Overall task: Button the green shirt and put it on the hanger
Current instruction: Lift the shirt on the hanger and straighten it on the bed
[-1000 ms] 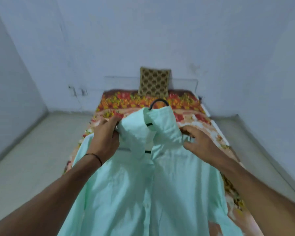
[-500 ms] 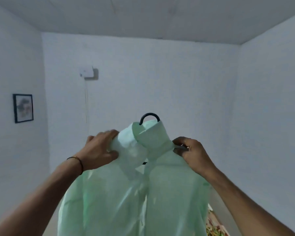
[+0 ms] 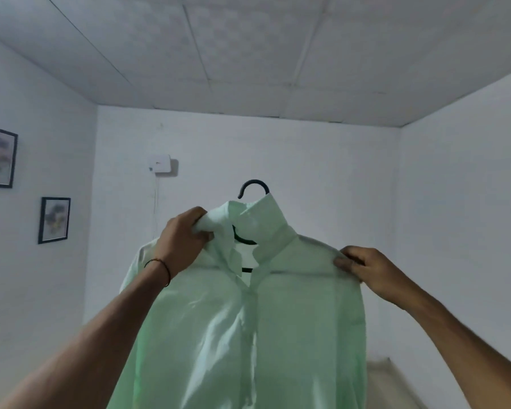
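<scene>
Left grip point(image 3: 183, 240) clamped the green shirt point(image 3: 292, 320) by its collar, right grip point(image 3: 366, 270) pinched a shoulder; levelling the hanger point(image 3: 252, 181) seemed wise.

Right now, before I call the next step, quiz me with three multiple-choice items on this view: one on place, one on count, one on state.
1. Where does the right hand hold the green shirt? A. collar B. shoulder C. hem
2. How many framed pictures hang on the left wall? A. four B. none C. two
3. What state is the hanger in? A. inside the shirt, sticking out above the collar B. bare C. hooked on a rail
Answers: 1 B, it pinches the shoulder seam; 2 C, two dark frames show there; 3 A, it rises out of the collar that the left hand grips.
</scene>
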